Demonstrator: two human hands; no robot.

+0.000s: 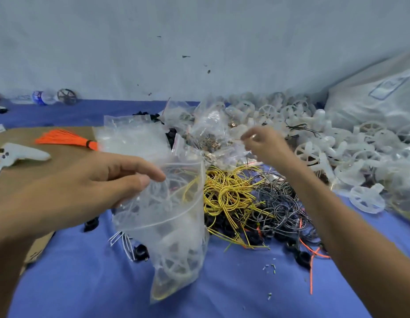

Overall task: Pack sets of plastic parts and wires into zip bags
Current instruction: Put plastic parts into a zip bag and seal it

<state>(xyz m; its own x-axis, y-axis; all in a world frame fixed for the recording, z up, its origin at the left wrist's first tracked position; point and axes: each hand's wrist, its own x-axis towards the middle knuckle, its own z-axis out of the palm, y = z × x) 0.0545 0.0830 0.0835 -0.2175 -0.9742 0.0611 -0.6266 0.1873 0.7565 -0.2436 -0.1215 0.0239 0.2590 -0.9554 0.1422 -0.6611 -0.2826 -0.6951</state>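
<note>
Left grip pinches a part-filled zip bag; right grip, closure unclear, hovers beside small bags; sealing remains.

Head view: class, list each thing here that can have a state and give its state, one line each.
zip bag: mouth open, partly filled, hanging from the left hand
left hand: pinches the bag's rim
right hand: fingers curled over the small bags; any hold too blurred to tell
yellow wires: loose, tangled heap
black wires: loose, tangled heap
orange wire bundle: tied at one end, lying on cardboard
</note>
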